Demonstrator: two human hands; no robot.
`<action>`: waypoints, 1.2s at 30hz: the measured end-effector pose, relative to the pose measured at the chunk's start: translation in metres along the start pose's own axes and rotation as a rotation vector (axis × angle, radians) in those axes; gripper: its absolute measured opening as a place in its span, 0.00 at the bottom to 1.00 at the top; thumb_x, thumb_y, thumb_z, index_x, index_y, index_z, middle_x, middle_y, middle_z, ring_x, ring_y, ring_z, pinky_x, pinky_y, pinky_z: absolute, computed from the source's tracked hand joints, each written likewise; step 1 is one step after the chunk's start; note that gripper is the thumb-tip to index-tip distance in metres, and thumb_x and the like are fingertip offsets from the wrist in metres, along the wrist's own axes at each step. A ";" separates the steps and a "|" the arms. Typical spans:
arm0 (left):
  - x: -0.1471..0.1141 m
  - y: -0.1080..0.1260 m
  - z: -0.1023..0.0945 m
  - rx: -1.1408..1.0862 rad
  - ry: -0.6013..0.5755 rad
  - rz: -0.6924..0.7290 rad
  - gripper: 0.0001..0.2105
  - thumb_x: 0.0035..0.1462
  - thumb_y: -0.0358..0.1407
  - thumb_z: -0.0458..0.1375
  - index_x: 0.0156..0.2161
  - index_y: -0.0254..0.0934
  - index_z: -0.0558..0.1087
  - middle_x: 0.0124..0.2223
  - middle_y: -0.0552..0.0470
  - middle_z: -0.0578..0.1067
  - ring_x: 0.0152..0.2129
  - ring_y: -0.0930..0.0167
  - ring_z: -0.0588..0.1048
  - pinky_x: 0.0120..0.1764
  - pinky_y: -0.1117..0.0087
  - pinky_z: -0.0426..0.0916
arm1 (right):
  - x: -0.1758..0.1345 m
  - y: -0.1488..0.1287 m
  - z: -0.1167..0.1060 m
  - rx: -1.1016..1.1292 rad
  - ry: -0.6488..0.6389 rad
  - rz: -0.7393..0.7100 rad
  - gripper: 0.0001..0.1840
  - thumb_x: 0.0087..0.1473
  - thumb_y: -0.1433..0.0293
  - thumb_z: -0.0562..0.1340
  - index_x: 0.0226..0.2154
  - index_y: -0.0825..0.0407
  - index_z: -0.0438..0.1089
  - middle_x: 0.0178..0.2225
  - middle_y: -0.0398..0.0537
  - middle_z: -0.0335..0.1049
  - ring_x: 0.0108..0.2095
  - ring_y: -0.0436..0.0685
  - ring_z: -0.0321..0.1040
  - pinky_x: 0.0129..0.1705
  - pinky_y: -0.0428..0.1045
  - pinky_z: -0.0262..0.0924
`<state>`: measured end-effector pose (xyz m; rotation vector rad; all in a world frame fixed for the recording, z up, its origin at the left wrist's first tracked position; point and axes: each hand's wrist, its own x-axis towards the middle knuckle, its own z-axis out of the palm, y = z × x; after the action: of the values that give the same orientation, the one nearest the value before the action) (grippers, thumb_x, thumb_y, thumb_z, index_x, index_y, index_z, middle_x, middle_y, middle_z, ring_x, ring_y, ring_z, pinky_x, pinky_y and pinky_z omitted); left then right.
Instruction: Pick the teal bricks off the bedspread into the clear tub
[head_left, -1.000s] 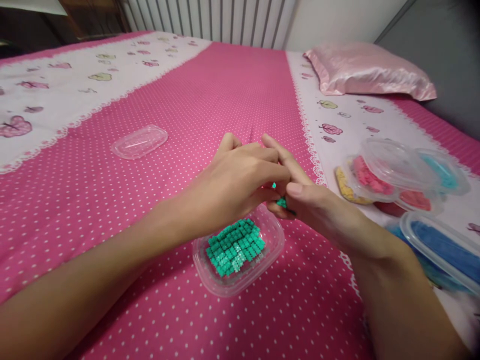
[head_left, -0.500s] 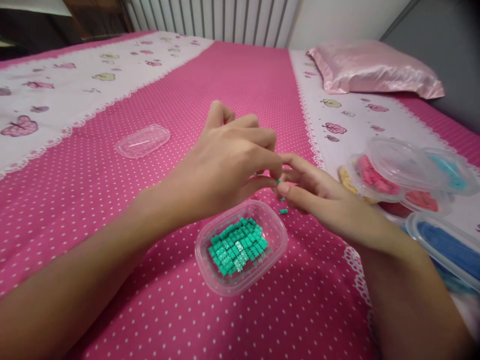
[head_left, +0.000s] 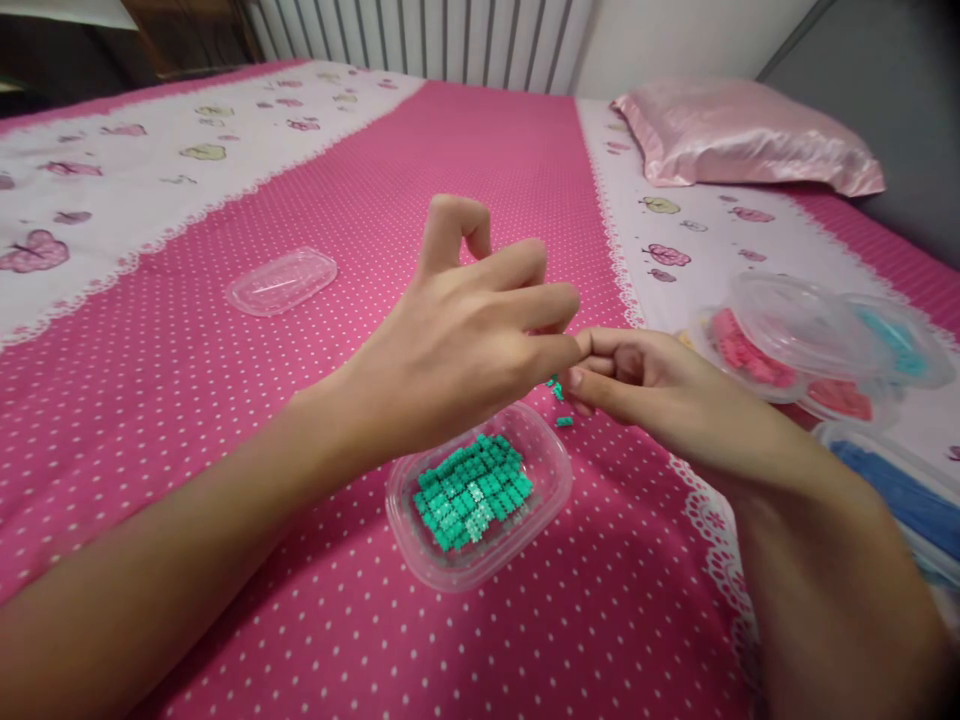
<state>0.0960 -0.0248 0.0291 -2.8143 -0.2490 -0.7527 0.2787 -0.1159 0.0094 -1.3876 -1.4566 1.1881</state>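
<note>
On the near side of the left hand [head_left: 480, 325], a clear tub [head_left: 442, 580] holds green pieces [head_left: 472, 490], mostly in rows. Loose green pieces [head_left: 564, 421] lie beside the fingertips of the right hand [head_left: 652, 385]. Both hands are curled, fingertips meeting; whether either grips a piece cannot be told. Beyond the right hand, stacked tubs [head_left: 806, 315] contain pink, red and turquoise material; rightward, another tub [head_left: 836, 432] contains blue.
</note>
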 end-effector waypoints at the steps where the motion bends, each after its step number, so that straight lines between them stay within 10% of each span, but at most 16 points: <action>1: 0.000 0.000 -0.001 -0.007 0.001 0.002 0.18 0.69 0.32 0.47 0.31 0.40 0.77 0.31 0.54 0.76 0.35 0.69 0.72 0.52 0.51 0.58 | -0.001 -0.001 -0.001 0.003 -0.007 0.001 0.11 0.60 0.68 0.64 0.27 0.51 0.64 0.24 0.37 0.57 0.25 0.47 0.51 0.25 0.48 0.44; 9: -0.003 0.000 -0.006 -0.409 -0.253 0.040 0.06 0.61 0.35 0.61 0.32 0.43 0.78 0.31 0.61 0.78 0.28 0.75 0.71 0.41 0.64 0.56 | -0.002 0.009 -0.010 -0.043 -0.016 0.074 0.13 0.64 0.57 0.61 0.43 0.48 0.67 0.26 0.37 0.62 0.28 0.48 0.55 0.28 0.48 0.47; 14: -0.004 0.017 0.006 -0.231 -0.397 0.109 0.14 0.63 0.29 0.58 0.24 0.37 0.73 0.27 0.57 0.75 0.26 0.74 0.66 0.37 0.63 0.51 | -0.001 0.014 -0.012 -0.043 -0.007 0.074 0.15 0.65 0.55 0.59 0.47 0.47 0.67 0.26 0.37 0.61 0.29 0.49 0.56 0.29 0.48 0.48; 36: -0.009 0.028 0.020 -0.132 -0.354 0.119 0.15 0.63 0.26 0.55 0.24 0.38 0.72 0.25 0.56 0.73 0.25 0.71 0.64 0.41 0.61 0.52 | 0.003 0.017 -0.010 -0.187 -0.098 -0.002 0.16 0.66 0.56 0.56 0.34 0.49 0.68 0.32 0.42 0.65 0.34 0.52 0.59 0.36 0.50 0.54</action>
<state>0.1041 -0.0478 0.0027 -3.0420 -0.0877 -0.2503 0.2924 -0.1124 -0.0042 -1.4689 -1.6727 1.1561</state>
